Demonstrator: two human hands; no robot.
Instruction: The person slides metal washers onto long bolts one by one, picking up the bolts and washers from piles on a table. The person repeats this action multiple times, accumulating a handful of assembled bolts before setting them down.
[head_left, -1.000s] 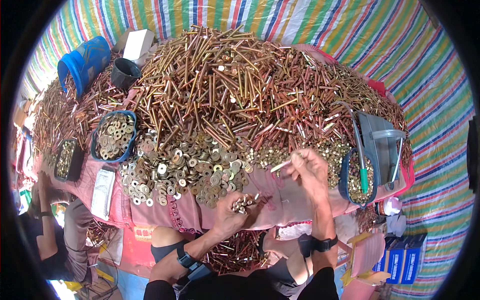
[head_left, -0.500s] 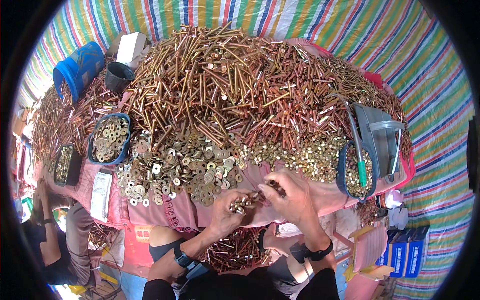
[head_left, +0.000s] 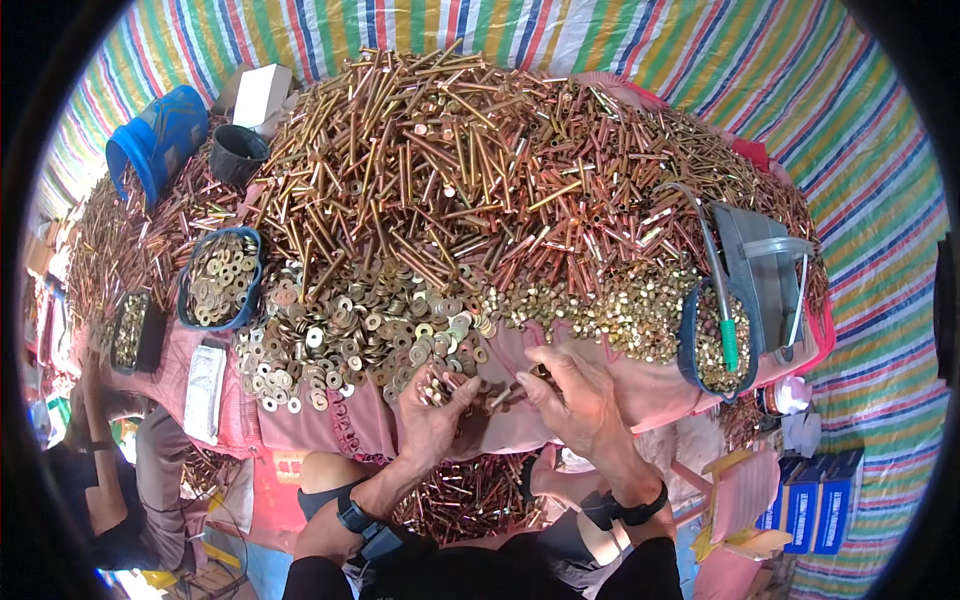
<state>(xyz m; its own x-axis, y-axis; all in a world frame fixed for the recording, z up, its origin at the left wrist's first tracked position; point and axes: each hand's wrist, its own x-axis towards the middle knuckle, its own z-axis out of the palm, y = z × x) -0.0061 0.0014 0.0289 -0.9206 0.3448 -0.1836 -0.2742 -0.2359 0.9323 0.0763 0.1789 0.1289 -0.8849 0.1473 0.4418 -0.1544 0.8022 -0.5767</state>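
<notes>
My left hand (head_left: 430, 418) is closed round a bundle of short brass-coloured bolts (head_left: 434, 386), whose ends stick out past the fingers. My right hand (head_left: 582, 408) pinches a short metal sleeve (head_left: 541, 371) between thumb and fingers. In the gap between the hands is a slim metal piece (head_left: 505, 396); which hand bears it I cannot tell. Both hands hover over the pink cloth (head_left: 350, 425) at the near edge. Beyond the left hand spread loose flat washers (head_left: 370, 335); past the right one are small brass-coloured nuts (head_left: 630, 320).
A large heap of long bolts and sleeves (head_left: 450, 160) fills the back. Tubs of washers (head_left: 256, 262) and nuts (head_left: 686, 350) stand left and right, beside a grey scoop-like container (head_left: 745, 235). A blue bucket (head_left: 150, 150) lies far left. Another person's arm (head_left: 95, 420) is at left.
My hands have moved apart; the left has shifted left and slightly up, turning its bundle of bolts upward. The slim piece between the hands now shows more clearly.
</notes>
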